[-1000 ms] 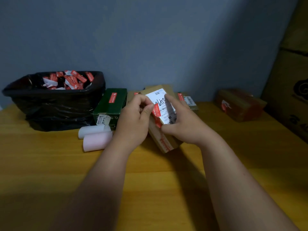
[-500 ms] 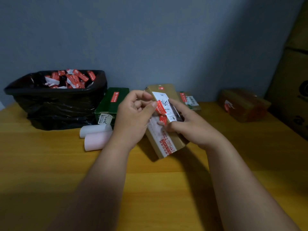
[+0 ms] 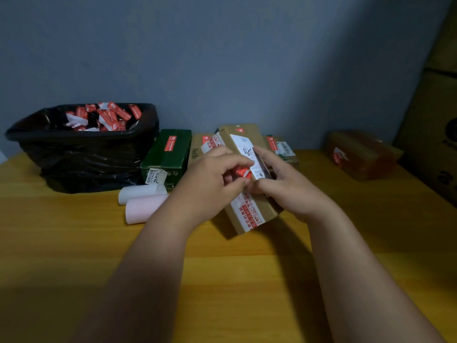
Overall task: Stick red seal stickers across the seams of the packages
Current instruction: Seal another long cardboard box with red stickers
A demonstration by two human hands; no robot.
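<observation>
A wooden table (image 3: 74,243) fills the lower part of the view and is backed by a grey-blue wall (image 3: 222,58), while large cardboard cartons (image 3: 435,134) are stacked at the far right edge. At the back left of the table a bin lined with a black bag (image 3: 81,154) is seen, and crumpled red and white sticker backings (image 3: 103,116) are heaped in its top. A green box (image 3: 168,154) with a red sticker on its top is placed just right of the bin, and two paper rolls (image 3: 142,200), one white and one pink, are laid in front of it. A brown parcel wrapped in tape (image 3: 361,154) is set well apart at the back right, and two more small packages are partly hidden behind the hands. Near the middle, a brown cardboard package (image 3: 249,209) with red-printed tape and a white label is held tilted, its near lower corner close to the table. It is gripped from the right by the right hand (image 3: 291,191), whose fingers are curled round its side and top. A small red seal sticker (image 3: 241,172) is pinched against the package's upper face by the thumb and fingertips of the left hand (image 3: 210,184).
</observation>
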